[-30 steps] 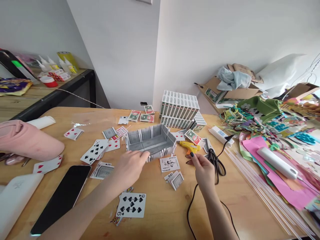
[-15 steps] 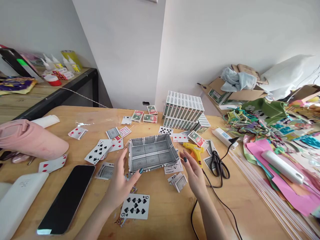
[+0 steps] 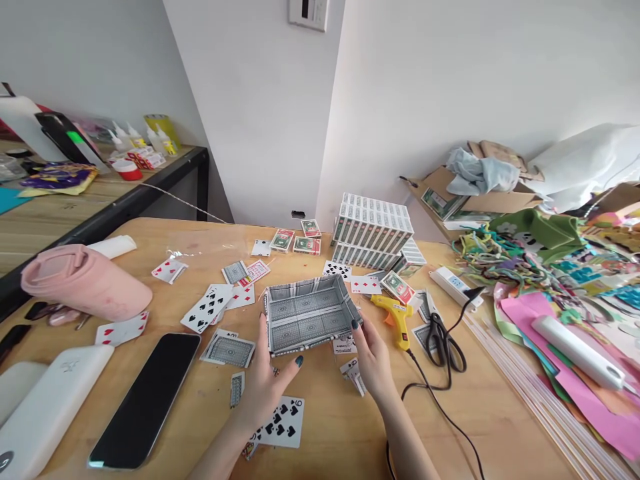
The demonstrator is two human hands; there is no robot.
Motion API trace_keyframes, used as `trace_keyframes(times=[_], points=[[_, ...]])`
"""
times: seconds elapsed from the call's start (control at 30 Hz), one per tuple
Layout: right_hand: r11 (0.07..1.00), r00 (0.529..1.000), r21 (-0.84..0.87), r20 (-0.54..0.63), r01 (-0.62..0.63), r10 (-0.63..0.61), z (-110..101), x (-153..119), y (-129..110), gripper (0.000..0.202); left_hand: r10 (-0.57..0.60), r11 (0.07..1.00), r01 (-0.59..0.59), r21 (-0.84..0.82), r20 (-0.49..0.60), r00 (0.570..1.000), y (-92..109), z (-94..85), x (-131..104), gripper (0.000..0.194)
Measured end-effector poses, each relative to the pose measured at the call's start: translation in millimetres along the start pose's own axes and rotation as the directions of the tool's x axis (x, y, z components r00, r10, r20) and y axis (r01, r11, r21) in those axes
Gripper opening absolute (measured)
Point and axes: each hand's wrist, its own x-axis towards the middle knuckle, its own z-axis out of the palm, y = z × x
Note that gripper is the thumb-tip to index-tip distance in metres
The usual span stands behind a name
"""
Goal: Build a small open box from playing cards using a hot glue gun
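A shallow rectangular tray made of grey-backed playing cards (image 3: pixel 310 313) is held between my two hands above the table. My left hand (image 3: pixel 265 373) bears against its left wall, the thumb stretched out below the front edge. At the right front corner, my right hand (image 3: pixel 373 357) grips the tray with its thumb on the rim and the fingers on the outer side. Below lie a nine of spades (image 3: pixel 287 423), partly covered by my left hand, and small folded cards (image 3: pixel 354 375). Right of the tray rests a yellow glue gun (image 3: pixel 397 317).
Black-handled scissors (image 3: pixel 443 343) lie beside the glue gun's cord. Stacked card boxes (image 3: pixel 373 227) stand at the back. A phone (image 3: pixel 147 400), a white case (image 3: pixel 57 407) and a pink roll (image 3: pixel 87 280) occupy the left. Clear sticks (image 3: pixel 520 380) and coloured sheets (image 3: pixel 575 373) lie right.
My hands have closed in from both sides onto the card tray. The view has shifted slightly, so the whole table appears a little further right and lower.
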Motion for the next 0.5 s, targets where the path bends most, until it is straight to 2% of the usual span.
trace_keyframes(times=[0.2, 0.33, 0.4, 0.5], points=[[0.996, 0.998, 0.076, 0.054, 0.038, -0.042, 3.8, 7.2, 12.7, 0.061, 0.009, 0.999, -0.007, -0.045, 0.030, 1.000, -0.7, -1.5, 0.5, 0.091], [0.997, 0.996, 0.029, 0.062, 0.064, -0.066, 0.8, 22.6, 7.9, 0.055, 0.024, 0.999, -0.029, -0.047, -0.097, 0.995, -5.1, 0.0, 2.5, 0.081], [0.997, 1.000, -0.077, 0.003, 0.008, -0.008, -3.6, 31.3, 2.0, 0.049, 0.037, 0.998, -0.044, -0.045, -0.135, 0.990, -11.7, 0.3, 4.1, 0.077], [0.976, 0.988, -0.202, -0.144, -0.077, 0.048, -10.3, 36.1, -5.5, 0.042, 0.060, 0.998, -0.064, -0.023, -0.123, 0.991, -20.8, -0.8, 4.7, 0.067]])
